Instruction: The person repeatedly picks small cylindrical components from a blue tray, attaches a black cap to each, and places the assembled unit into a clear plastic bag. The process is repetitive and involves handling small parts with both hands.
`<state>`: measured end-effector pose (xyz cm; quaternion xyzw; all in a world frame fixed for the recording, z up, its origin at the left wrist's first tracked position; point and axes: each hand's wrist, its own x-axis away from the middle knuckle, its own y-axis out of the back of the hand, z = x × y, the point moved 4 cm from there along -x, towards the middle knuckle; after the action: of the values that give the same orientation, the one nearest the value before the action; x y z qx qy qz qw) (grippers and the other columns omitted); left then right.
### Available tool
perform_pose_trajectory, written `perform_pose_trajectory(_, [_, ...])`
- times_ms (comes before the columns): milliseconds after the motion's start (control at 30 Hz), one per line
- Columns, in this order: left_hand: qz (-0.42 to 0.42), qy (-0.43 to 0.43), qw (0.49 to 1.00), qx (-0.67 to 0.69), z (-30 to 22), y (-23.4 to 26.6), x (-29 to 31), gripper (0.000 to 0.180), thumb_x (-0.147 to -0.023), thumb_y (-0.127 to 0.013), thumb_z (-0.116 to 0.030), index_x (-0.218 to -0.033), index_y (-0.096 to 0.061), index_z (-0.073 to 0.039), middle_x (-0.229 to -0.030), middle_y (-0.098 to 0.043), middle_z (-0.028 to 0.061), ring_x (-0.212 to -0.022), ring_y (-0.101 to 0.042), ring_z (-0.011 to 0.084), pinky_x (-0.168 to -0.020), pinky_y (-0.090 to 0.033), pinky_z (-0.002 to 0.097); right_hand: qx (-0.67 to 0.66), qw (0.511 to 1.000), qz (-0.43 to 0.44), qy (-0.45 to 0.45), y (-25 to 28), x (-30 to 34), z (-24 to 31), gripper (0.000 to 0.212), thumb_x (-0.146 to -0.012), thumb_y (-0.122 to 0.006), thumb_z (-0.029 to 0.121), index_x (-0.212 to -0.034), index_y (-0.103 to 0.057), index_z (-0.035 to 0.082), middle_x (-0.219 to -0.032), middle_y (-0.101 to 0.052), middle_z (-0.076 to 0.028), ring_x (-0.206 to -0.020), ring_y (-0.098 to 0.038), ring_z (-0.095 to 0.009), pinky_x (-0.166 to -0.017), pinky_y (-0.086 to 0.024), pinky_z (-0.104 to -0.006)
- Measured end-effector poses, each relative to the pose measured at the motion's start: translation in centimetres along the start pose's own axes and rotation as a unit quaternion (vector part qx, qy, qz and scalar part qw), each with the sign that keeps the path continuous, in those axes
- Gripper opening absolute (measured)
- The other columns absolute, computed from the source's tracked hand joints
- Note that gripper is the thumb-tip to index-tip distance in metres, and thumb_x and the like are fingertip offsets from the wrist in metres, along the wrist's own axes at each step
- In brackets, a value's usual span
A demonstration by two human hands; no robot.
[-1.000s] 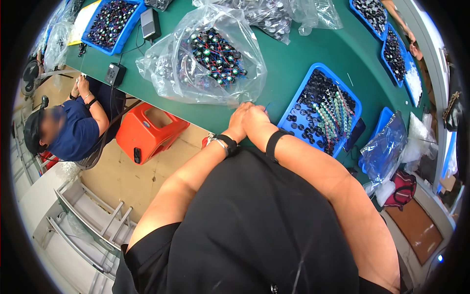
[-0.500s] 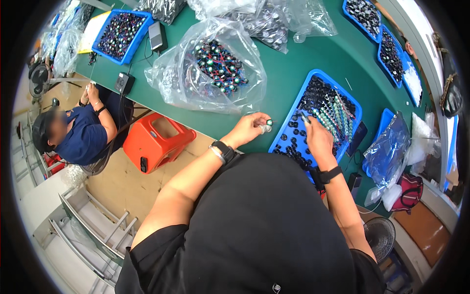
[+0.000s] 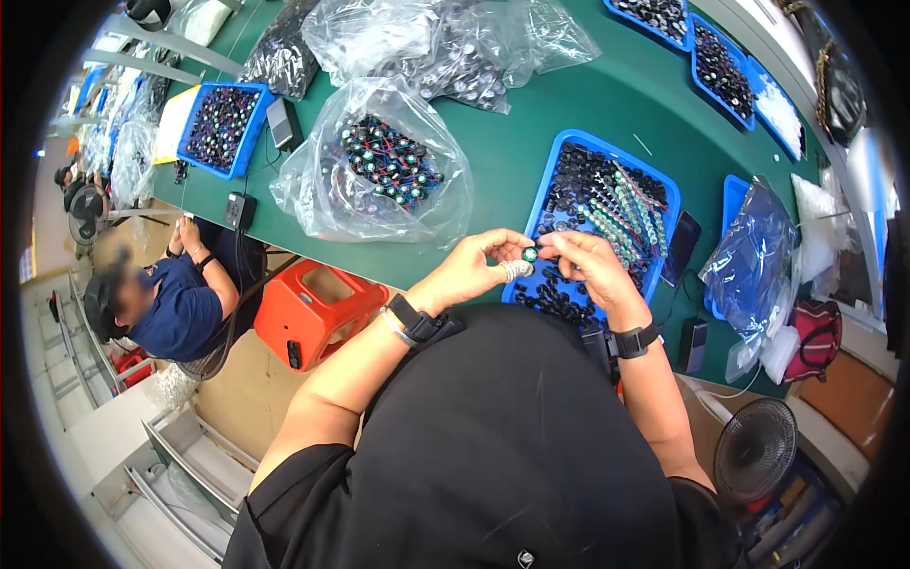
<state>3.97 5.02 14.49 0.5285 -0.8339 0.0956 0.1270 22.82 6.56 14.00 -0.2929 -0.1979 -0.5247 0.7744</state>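
Observation:
My left hand [image 3: 466, 272] pinches a small round part [image 3: 529, 254] with a green face and black rim. A whitish wrap [image 3: 517, 270] covers its thumb. My right hand [image 3: 599, 270] meets it from the right, thumb and fingertips pressed together beside the part. Whatever those fingertips hold is too small to make out. Both hands are over the near left side of a blue tray [image 3: 675, 194]. In that tray lie many small black round pieces [image 3: 580, 180] and several rows of green-faced parts [image 3: 621, 228] with wires.
A clear plastic bag [image 3: 313, 204] of wired round parts rests on the green table [image 3: 517, 180]. Further bags [image 3: 374, 43] and filled blue trays [image 3: 248, 133] stand at the back and sides. A dark phone-like slab [image 3: 681, 248] lies by the tray. A person [image 3: 185, 294] sits at left near a red stool [image 3: 284, 313].
My right hand has lifted from the black pieces in the tray and moved left to the part in my left hand. The whole view has shifted slightly.

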Motion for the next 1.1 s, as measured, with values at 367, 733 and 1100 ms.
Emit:
perform_pose_trajectory(367, [0.011,-0.067,0.995,-0.077,-1.4,-1.0,0.4,0.026,-0.082,-0.070,-0.012,-0.107,-0.065,-0.005,-0.082,-0.059,0.0001,-0.076,-0.053,0.0093,-0.072,-0.046,0.0261,-0.058,0.993,0.094,-0.029,-1.0,0.3,-1.4,0.017,-0.083,-0.066,0.018,-0.091,-0.065,0.003,-0.072,-0.059,0.002,-0.056,-0.046,-0.003,-0.046,-0.028,-0.0182])
perform_pose_trajectory(733, [0.002,-0.115,0.989,-0.093,-0.9,-1.1,1.1,0.027,-0.082,-0.069,-0.011,-0.108,-0.064,-0.004,-0.082,-0.058,0.0021,-0.076,-0.054,0.0116,-0.073,-0.046,0.0274,0.001,0.998,0.062,0.006,-2.0,1.0,-1.3,0.013,-0.081,-0.062,0.012,-0.089,-0.064,0.002,-0.070,-0.061,-0.001,-0.054,-0.047,-0.004,-0.048,-0.032,-0.0174])
perform_pose_trajectory(1100, [0.027,-0.002,0.990,0.141,-0.1,-0.9,1.7,0.030,-0.087,-0.064,-0.009,-0.115,-0.057,-0.001,-0.096,-0.061,0.0014,-0.091,-0.058,0.0095,-0.085,-0.047,0.0262,-0.095,0.989,0.109,-0.018,-2.0,1.8,-0.3,0.026,-0.090,-0.060,0.025,-0.099,-0.065,0.001,-0.084,-0.067,-0.008,-0.059,-0.052,-0.006,-0.046,-0.033,-0.0167])
